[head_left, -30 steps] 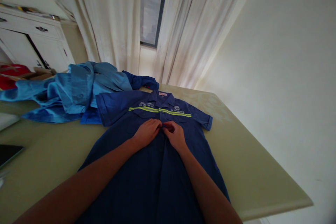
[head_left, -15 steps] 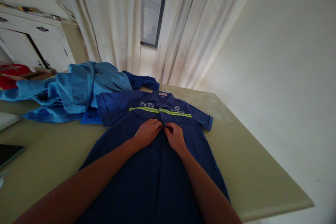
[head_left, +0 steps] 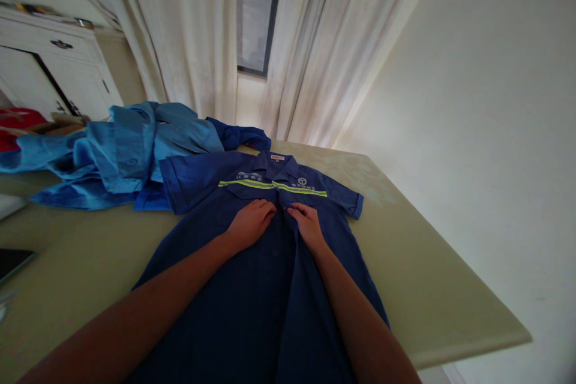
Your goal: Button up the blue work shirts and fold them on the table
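A dark blue short-sleeved work shirt [head_left: 234, 312] lies front up on the table [head_left: 432, 276], its collar pointing away from me. A yellow-green reflective stripe [head_left: 300, 191] crosses its chest, with white lettering and a gear emblem above. My left hand [head_left: 252, 223] rests on the left front panel, its curled fingers pinching cloth beside the button placket. My right hand [head_left: 308, 225] is closed on the edge of the right front panel and holds it slightly raised. Below the stripe the two front edges are apart. The buttons are too dark to make out clearly.
Crumpled light blue garments [head_left: 130, 156] lie at the back left, with a dark blue one [head_left: 240, 135] behind. A dark flat device [head_left: 13, 263] sits near the left edge. Beyond are a white cabinet [head_left: 67, 66], curtains [head_left: 189, 42] and a wall [head_left: 472, 102] on the right.
My right hand has moved slightly right, pulling the front edge of the shirt away from the other. A gap now shows between the panels. My left hand has stayed nearly in place.
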`<act>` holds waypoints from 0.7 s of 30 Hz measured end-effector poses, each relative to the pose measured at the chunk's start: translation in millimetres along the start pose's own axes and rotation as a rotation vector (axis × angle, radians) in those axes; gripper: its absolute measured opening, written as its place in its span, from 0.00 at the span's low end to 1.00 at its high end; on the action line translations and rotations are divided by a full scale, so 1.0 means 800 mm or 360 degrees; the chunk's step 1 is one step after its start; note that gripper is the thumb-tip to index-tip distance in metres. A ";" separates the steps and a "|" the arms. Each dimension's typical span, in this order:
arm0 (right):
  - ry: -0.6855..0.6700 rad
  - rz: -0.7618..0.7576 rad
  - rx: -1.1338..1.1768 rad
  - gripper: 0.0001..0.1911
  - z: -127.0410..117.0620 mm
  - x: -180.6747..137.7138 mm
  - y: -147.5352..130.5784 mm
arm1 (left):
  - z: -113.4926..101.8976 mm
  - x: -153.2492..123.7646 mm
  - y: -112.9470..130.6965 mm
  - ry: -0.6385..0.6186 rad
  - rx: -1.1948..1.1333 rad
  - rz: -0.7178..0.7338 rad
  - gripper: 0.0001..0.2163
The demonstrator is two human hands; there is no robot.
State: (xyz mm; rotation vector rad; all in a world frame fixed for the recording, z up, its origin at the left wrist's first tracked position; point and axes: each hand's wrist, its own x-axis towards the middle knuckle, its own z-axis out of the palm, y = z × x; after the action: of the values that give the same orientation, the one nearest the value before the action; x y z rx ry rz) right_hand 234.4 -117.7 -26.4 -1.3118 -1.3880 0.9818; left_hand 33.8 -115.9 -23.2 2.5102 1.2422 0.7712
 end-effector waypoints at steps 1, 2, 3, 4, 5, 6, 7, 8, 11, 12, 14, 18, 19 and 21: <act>-0.0006 -0.0008 -0.0022 0.13 0.001 -0.001 0.000 | 0.000 0.001 -0.001 0.0019 -0.0049 -0.0022 0.08; -0.0003 -0.0024 -0.0059 0.13 0.002 -0.002 -0.001 | 0.000 0.001 -0.002 0.0038 -0.0107 -0.0052 0.08; 0.0007 -0.0048 -0.0103 0.13 0.003 -0.004 -0.001 | -0.001 0.003 -0.003 0.0057 -0.0169 -0.0090 0.07; 0.0021 -0.0077 -0.0151 0.14 0.005 -0.006 -0.002 | -0.002 0.004 -0.004 0.0073 -0.0234 -0.0133 0.07; 0.0036 -0.0108 -0.0199 0.14 0.007 -0.008 -0.003 | -0.002 0.005 -0.004 0.0085 -0.0297 -0.0179 0.07; 0.0050 -0.0139 -0.0241 0.14 0.009 -0.010 -0.003 | -0.003 0.007 -0.003 0.0088 -0.0353 -0.0224 0.06; 0.0061 -0.0168 -0.0278 0.13 0.010 -0.012 -0.004 | -0.003 0.008 -0.001 0.0082 -0.0395 -0.0263 0.06; 0.0067 -0.0194 -0.0310 0.13 0.012 -0.014 -0.005 | -0.003 0.009 0.001 0.0078 -0.0421 -0.0301 0.06; 0.0076 -0.0263 -0.0413 0.13 0.014 -0.017 -0.006 | -0.002 0.010 0.009 0.0091 -0.0418 -0.0401 0.06; 0.0077 -0.0281 -0.0449 0.12 0.015 -0.017 -0.006 | -0.001 0.010 0.012 0.0109 -0.0402 -0.0425 0.06; 0.0077 -0.0307 -0.0513 0.12 0.015 -0.018 -0.007 | 0.000 0.009 0.017 0.0142 -0.0378 -0.0454 0.05; 0.0079 -0.0364 -0.0587 0.11 0.016 -0.019 -0.008 | -0.001 0.007 0.023 0.0164 -0.0374 -0.0515 0.04; 0.0077 -0.0381 -0.0604 0.11 0.017 -0.020 -0.009 | -0.001 0.007 0.024 0.0165 -0.0368 -0.0534 0.04; 0.0074 -0.0407 -0.0640 0.10 0.018 -0.022 -0.012 | -0.001 0.007 0.027 0.0165 -0.0337 -0.0557 0.04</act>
State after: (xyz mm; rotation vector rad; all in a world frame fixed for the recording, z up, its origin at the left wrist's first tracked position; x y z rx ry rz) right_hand 218.0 -135.1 -22.4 -1.3879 -1.7269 0.5123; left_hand 50.2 -124.7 -11.6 2.0344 1.4934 0.8970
